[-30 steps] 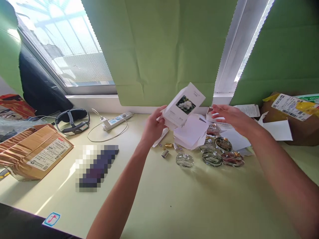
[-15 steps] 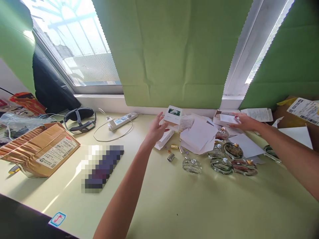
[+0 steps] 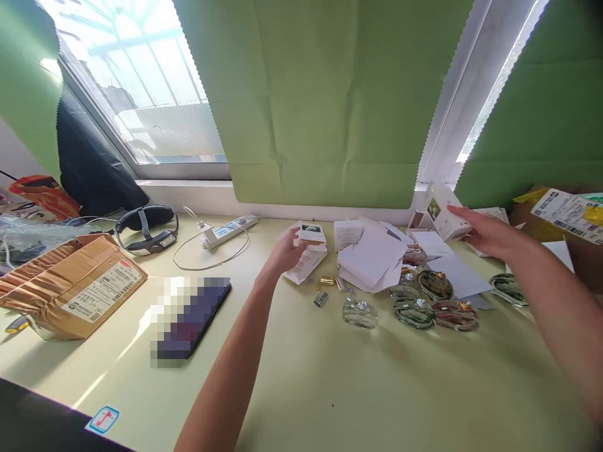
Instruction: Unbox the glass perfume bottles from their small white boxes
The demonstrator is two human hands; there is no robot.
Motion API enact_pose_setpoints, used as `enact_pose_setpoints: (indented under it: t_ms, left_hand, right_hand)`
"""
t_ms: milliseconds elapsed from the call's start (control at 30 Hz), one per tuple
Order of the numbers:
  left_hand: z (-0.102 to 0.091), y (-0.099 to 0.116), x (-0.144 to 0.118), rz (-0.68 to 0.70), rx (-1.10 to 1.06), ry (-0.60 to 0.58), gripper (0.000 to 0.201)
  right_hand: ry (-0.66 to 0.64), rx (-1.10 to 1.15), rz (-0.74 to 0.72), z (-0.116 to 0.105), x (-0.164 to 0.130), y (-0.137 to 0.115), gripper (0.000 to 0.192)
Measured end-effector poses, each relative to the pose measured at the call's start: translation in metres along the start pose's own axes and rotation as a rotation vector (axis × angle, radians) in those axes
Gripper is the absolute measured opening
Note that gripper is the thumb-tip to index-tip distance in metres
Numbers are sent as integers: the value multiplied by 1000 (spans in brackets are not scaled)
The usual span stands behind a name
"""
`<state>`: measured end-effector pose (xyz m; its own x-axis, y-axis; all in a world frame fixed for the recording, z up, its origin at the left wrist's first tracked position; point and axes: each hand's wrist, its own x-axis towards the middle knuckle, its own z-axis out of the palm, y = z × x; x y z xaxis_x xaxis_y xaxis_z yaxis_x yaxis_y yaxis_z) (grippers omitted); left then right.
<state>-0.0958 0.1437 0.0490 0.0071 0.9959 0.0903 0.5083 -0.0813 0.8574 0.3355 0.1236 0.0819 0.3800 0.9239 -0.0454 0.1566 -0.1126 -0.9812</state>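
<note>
My left hand (image 3: 284, 252) is closed around the left side of a small white box (image 3: 313, 235) with a dark picture on its top. Under it, another white carton (image 3: 304, 265) lies on the table. Over at the right, my right hand (image 3: 483, 231) grips a white box (image 3: 443, 210) with a green picture, tilted above the papers. Between the hands are a heap of white papers (image 3: 372, 257) and several glass perfume bottles, among them a clear one (image 3: 360, 315) and a reddish one (image 3: 455, 317). Gold (image 3: 327, 280) and silver (image 3: 321, 298) caps lie near the left carton.
A phone (image 3: 200, 317), partly pixelated, lies left of my left forearm. Behind it are a power strip (image 3: 229, 231) with a cable and a dark headset (image 3: 147, 229). A brown paper parcel (image 3: 75, 282) is at far left; a labelled cardboard box (image 3: 541, 229) stands at far right.
My left hand has brought its box lower and slightly left. My right hand has raised a white box from among the papers and tilted it up.
</note>
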Motion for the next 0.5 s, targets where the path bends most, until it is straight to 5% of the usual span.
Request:
enact_pose_setpoints:
  t_ms: [167, 267, 367, 500]
  left_hand:
    - [28, 33, -24, 204, 121, 4, 39]
    - [57, 66, -55, 624, 84, -45, 20]
    - [84, 86, -83, 961, 51, 44, 19]
    - [99, 86, -94, 1045, -22, 270, 23]
  right_hand:
    - [-256, 364, -20, 23, -78, -10, 24]
    - [-375, 690, 15, 47, -112, -14, 26]
    - [-463, 837, -27, 67, -129, -19, 25]
    - [-510, 883, -130, 80, -135, -23, 22]
